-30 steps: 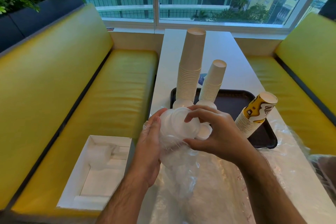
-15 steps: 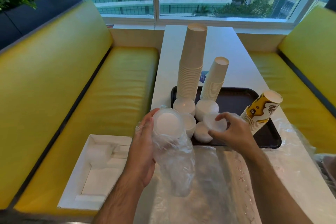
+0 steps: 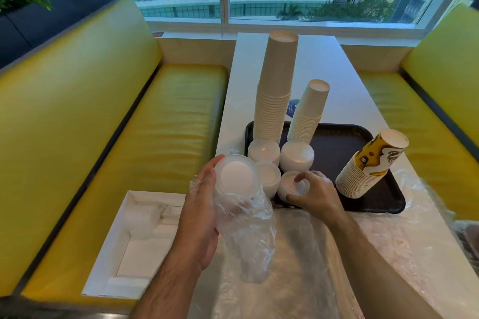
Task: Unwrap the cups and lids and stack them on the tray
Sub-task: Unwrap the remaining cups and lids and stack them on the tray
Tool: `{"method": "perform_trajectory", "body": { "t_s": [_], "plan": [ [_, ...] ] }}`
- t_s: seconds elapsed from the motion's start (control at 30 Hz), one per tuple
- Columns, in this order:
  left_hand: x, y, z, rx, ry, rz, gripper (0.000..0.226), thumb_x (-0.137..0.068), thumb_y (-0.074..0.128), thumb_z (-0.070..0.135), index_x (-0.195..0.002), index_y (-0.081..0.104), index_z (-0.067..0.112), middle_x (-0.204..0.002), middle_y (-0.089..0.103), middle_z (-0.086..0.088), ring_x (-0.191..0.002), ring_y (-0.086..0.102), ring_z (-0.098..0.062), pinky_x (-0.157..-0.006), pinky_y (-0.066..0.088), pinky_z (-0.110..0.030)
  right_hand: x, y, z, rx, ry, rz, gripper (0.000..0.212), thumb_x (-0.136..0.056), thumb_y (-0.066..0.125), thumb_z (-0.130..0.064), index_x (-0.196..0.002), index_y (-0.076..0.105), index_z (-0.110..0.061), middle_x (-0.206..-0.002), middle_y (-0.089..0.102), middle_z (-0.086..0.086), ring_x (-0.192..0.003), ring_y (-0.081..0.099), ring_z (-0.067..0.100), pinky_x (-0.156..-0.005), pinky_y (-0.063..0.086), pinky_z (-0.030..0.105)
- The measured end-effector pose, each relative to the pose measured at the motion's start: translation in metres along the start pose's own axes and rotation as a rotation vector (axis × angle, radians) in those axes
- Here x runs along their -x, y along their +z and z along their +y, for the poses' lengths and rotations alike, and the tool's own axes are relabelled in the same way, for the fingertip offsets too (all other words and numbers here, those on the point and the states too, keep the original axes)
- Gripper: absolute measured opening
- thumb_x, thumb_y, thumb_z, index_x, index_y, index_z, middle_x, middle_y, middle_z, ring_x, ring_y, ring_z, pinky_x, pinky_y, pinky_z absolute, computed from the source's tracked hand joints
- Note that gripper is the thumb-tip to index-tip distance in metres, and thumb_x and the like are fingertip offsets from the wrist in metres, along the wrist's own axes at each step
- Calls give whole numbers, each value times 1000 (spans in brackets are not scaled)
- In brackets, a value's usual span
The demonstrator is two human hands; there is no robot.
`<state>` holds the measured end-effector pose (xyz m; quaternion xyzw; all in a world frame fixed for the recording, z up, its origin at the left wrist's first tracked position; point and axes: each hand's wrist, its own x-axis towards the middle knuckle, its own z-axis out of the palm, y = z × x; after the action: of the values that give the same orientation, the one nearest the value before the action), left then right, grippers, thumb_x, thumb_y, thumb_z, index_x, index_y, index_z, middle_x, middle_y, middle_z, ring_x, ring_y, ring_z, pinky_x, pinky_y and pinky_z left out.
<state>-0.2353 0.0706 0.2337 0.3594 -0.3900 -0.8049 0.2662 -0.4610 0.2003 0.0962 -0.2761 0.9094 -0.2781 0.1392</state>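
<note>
Left hand (image 3: pixel 201 215), at lower centre of the frame, has its fingers curled round a sleeve of white lids (image 3: pixel 237 179) still in clear wrap (image 3: pixel 246 235); the wrap hangs down loose below the hand. Right hand (image 3: pixel 315 194), just to its right, pinches a single lid (image 3: pixel 300 185) between thumb and fingers, on top of the near-right lid pile on the tray.

By size, the white table (image 3: pixel 318 65) runs up the middle of the frame between two yellow benches (image 3: pixel 77 124), and crumpled plastic sheet (image 3: pixel 388 241) covers its near end. On the left bench, at lower left, sits an open white box (image 3: pixel 124 248) with white moulded inserts inside; what else it holds cannot be told.

The dark tray (image 3: pixel 363 204) lies at centre right. It carries a tall stack of plain cups (image 3: pixel 276 85) at its far left, a shorter plain stack (image 3: pixel 309 111) beside it, and a leaning stack of yellow printed cups (image 3: pixel 370 166) at its right edge, all upside down. Four low piles of white lids (image 3: pixel 296 156) stand at the tray's near left corner.

A blue round sticker (image 3: pixel 293 107) shows between the two plain stacks; its writing is too small to read, as is the print on the yellow cups.
</note>
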Motion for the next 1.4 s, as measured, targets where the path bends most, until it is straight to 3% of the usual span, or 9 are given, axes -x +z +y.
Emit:
{"method": "perform_trajectory", "body": {
  "t_s": [0.5, 0.73, 0.83, 0.93, 1.03, 1.13, 1.4],
  "plan": [
    [-1, 2, -5, -21, 8, -22, 28, -104, 47, 33, -118, 72, 33, -124, 71, -3, -116, 67, -29, -67, 61, -38, -1, 1, -6, 25, 36, -54, 51, -71, 88, -45, -111, 61, -30, -133, 57, -1, -110, 56, 17, -91, 55, 36],
    [4, 9, -12, -46, 31, -24, 29, -107, 45, 32, -119, 72, 33, -116, 74, 1, -109, 70, -26, -67, 61, -38, 12, -17, -8, 25, 0, 83, 54, -70, 82, -59, -113, 61, -34, -131, 59, -6, -109, 58, 15, -89, 57, 42],
    [7, 15, -19, -60, 34, -26, 30, -106, 46, 32, -123, 70, 32, -120, 71, 1, -110, 69, -25, -66, 62, -37, 28, -32, -20, -178, -30, 207, 33, -84, 78, -44, -111, 65, -30, -123, 63, -4, -105, 61, 13, -84, 56, 31],
    [10, 21, -29, -118, 54, -58, 28, -103, 50, 37, -122, 71, 37, -124, 67, 4, -114, 67, -26, -73, 63, -43, 51, -58, -53, -425, -171, 106, 24, -90, 75, -30, -109, 62, -39, -115, 61, -18, -100, 63, 1, -79, 56, 21],
    [14, 24, -42, -214, 105, -117, 34, -90, 54, 53, -120, 69, 48, -133, 62, 6, -118, 65, -23, -86, 61, -52, 73, -82, -78, -401, -365, -65, 42, -90, 74, -31, -126, 58, -46, -126, 52, -28, -107, 57, -6, -83, 57, 20],
    [19, 30, -54, -358, 205, -163, 35, -91, 49, 61, -124, 62, 58, -141, 56, 8, -127, 58, -20, -94, 58, -52, 85, -91, -87, -324, -460, -151, 57, -89, 76, -30, -135, 49, -51, -132, 48, -28, -113, 55, -3, -90, 56, 18],
    [37, 32, -62, -384, 232, -164, 37, -88, 45, 62, -122, 60, 65, -141, 56, 16, -129, 56, -14, -104, 53, -49, 104, -95, -81, -337, -499, -46, 44, -81, 79, -26, -121, 65, -36, -125, 56, -20, -112, 60, 6, -91, 54, 14]
  ]
}}
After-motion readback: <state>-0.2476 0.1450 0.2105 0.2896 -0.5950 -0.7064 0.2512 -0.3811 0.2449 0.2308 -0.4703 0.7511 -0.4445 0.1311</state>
